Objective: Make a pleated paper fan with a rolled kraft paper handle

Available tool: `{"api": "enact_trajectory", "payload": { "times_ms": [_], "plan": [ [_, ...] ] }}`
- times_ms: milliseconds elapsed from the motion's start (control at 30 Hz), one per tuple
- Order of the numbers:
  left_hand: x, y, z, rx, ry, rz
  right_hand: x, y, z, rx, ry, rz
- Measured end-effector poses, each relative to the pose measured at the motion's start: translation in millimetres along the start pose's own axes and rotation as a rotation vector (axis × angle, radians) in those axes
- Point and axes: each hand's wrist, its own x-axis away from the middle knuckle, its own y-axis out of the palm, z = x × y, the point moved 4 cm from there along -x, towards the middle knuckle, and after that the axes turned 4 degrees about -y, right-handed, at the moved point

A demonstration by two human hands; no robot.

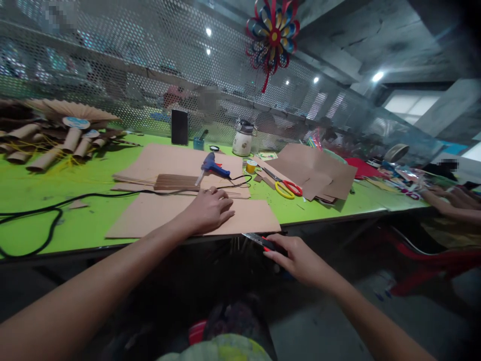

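My left hand (210,210) lies flat with its fingers stretched over a sheet of brown paper (248,218) at the table's front edge. In my right hand (296,253) is a utility knife (265,242), its blade out and pointing left, just off the front edge of the paper. Behind my left hand a pleated strip of brown paper (175,182) rests on a larger brown paper stack (150,160). A blue glue gun (214,165) stands there, its black cord (93,194) running off to the left.
Scissors with red and yellow handles (287,189) lie beside folded brown paper (311,170) on the right. A yellow thread spool (250,166), a white bottle (243,139) and a black phone-like slab (179,127) stand further back. Paper fans (73,123) are piled at left. Another person's arm (447,203) is at far right.
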Motion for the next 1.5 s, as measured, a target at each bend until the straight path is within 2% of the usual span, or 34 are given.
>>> {"api": "enact_trajectory", "payload": {
  "times_ms": [167, 500, 767, 1100, 1500],
  "plan": [
    [-0.1, 0.7, 0.6, -0.014, -0.002, -0.004, -0.7, 3.8, -4.9, 0.110, -0.014, 0.061],
    [-0.8, -0.1, 1.0, -0.038, -0.015, -0.019, -10.5, 14.9, -8.4, 0.034, -0.053, 0.090],
    [-1.1, 3.0, -0.4, -0.044, -0.020, -0.024, -4.6, 14.7, -4.5, -0.023, -0.069, 0.076],
    [-1.7, 2.4, 1.2, -0.064, -0.014, -0.027, -20.4, 21.0, -23.8, -0.001, -0.119, 0.051],
    [-2.9, 2.0, 0.6, -0.040, -0.011, -0.018, -27.6, 30.5, -34.1, -0.009, -0.147, 0.052]
  ]
}}
